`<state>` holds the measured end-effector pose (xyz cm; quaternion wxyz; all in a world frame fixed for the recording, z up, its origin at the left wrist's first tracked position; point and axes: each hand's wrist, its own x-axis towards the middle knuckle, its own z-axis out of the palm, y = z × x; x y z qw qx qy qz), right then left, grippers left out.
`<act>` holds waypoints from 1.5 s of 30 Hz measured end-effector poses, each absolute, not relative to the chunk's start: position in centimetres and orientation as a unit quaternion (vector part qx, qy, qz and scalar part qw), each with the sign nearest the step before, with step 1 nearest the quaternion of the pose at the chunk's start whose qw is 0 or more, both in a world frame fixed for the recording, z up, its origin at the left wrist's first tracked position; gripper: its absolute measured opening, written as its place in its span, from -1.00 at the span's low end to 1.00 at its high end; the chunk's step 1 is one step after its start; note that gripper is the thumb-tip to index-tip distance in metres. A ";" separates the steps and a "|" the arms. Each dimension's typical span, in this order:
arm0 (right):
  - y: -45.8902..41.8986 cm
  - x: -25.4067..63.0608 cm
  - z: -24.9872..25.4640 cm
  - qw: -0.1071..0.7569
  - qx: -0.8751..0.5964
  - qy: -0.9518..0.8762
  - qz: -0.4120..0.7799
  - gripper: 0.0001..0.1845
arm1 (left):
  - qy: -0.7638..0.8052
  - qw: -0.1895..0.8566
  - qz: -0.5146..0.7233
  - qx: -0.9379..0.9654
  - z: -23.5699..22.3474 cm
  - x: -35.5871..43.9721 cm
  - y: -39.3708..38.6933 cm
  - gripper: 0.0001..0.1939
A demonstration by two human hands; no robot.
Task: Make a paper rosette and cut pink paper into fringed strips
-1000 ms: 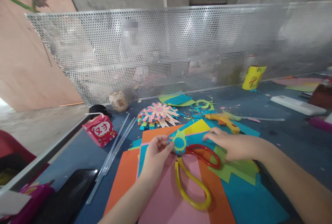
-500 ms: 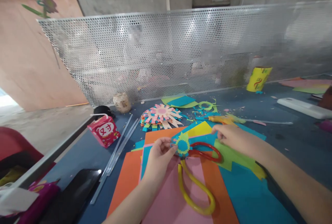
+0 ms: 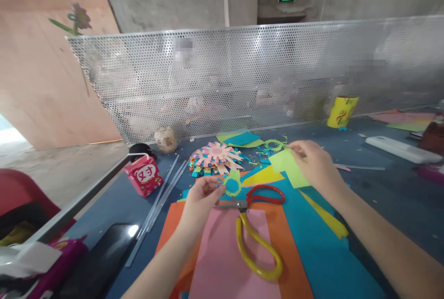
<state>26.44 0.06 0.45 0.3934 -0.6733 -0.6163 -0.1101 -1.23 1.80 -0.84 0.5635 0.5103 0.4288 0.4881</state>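
Between the thumb and fingers of my left hand [image 3: 204,199] is a small paper flower [image 3: 232,186], a blue disc on a green fringed ring. My right hand [image 3: 314,162] pinches a light green sheet of paper [image 3: 289,167], lifted above the pile. Scissors [image 3: 242,204] with one red and one yellow handle lie below the flower, on pink paper [image 3: 229,253] and orange paper [image 3: 294,262]. Blue paper [image 3: 322,239] and yellow paper [image 3: 265,176] show under the green sheet. Several fringed paper rosettes [image 3: 217,153] are stacked beyond my left hand.
Clear glue sticks [image 3: 159,202], a red drink carton [image 3: 144,174] and a black phone [image 3: 104,253] lie on the left. A perforated metal screen [image 3: 208,82] borders the table's back. A yellow roll [image 3: 342,112] and a white bar-shaped object [image 3: 402,149] are at right.
My right hand has picked up the green paper from the pile and raised it, moving up and away. Yellow paper beneath is uncovered. My left hand still holds the flower, shifted slightly left.
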 end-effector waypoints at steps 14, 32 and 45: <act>1.8 25.1 -1.6 0.456 -0.622 -0.637 0.021 -0.83 | 0.483 0.565 0.448 0.495 -1.5 -5.3 2.7 -0.55; 0.7 21.9 -1.5 0.446 -0.557 -0.623 0.320 -0.74 | 0.549 0.131 0.380 0.733 -1.4 -6.5 1.2 -0.69; -1.4 20.2 -1.0 0.374 -0.541 -0.695 0.290 -0.67 | 0.396 0.382 0.472 0.689 -0.4 -1.0 1.4 -0.91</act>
